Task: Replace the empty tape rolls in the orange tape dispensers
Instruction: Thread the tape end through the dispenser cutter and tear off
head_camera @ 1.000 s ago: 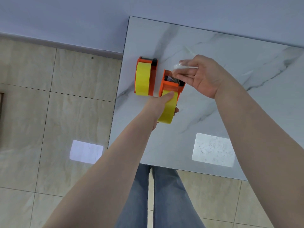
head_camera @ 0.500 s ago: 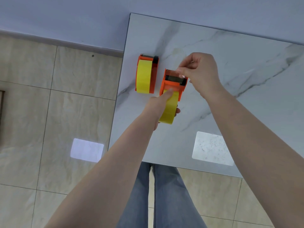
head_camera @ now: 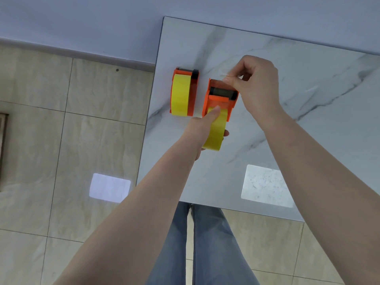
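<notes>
Two orange tape dispensers stand on the marble table [head_camera: 308, 140], each with a yellow tape roll in it. The left dispenser [head_camera: 184, 92] stands alone near the table's left edge. My left hand [head_camera: 202, 128] grips the right dispenser [head_camera: 219, 99] around its yellow roll [head_camera: 214, 134], thumb on top of the roll. My right hand [head_camera: 254, 85] is at that dispenser's far end by the cutter, its thumb and forefinger pinching a thin clear tape end [head_camera: 227, 76].
The table's left edge runs beside a tiled floor [head_camera: 72, 151]. A bright light patch [head_camera: 265, 186] lies on the table near its front edge. My legs in jeans [head_camera: 205, 243] show below the table. A pale wall [head_camera: 102, 23] lies beyond.
My right hand has come in from beside the dispenser and now pinches the tape end at the cutter. My left hand keeps its grip on the roll.
</notes>
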### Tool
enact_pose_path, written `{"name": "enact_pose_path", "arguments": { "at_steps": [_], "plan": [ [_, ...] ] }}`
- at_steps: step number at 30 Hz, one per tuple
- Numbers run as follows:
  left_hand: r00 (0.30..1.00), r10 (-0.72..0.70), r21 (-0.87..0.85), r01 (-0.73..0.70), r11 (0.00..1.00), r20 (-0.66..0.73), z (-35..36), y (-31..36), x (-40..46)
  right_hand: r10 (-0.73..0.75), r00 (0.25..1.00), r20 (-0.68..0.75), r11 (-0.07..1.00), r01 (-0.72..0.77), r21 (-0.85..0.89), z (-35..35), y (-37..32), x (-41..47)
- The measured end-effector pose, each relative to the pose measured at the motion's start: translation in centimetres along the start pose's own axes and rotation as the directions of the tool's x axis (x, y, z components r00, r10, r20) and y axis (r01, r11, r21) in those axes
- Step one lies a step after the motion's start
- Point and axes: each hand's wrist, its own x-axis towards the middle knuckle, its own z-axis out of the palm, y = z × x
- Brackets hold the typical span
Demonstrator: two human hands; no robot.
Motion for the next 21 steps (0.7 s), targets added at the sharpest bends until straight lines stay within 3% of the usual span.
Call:
{"name": "enact_pose_path", "arguments": {
  "at_steps": [5, 13, 17, 21],
  "plan": [
    [0.998, 0.014, -0.073, -0.018, 0.997, -0.056, 0.1, 0.3, -1.1, 0.038, 0.999, -0.016, 0.999, -0.038, 0.002, -0.6, 0.3, 0.4],
    [1.0, 0.019, -0.018, -0.02, 1.0, -0.012, 0.3, 1.1, -1.8, 0.157, 0.984, -0.084, 0.978, -0.143, 0.15, -0.5, 0.7, 0.9],
    [0.998, -0.001, 0.114, -0.007, 0.993, 0.069, 0.1, 0.5, -1.0, 0.162, 0.982, -0.094, 0.978, -0.146, 0.152, -0.6, 1.0, 0.9],
    [0.999, 0.0, 0.107, -0.004, 0.994, 0.035, 0.2, 0.2, -0.5, 0.142, 0.988, -0.061, 0.981, -0.132, 0.145, -0.4, 0.9, 0.8]
  ]
}}
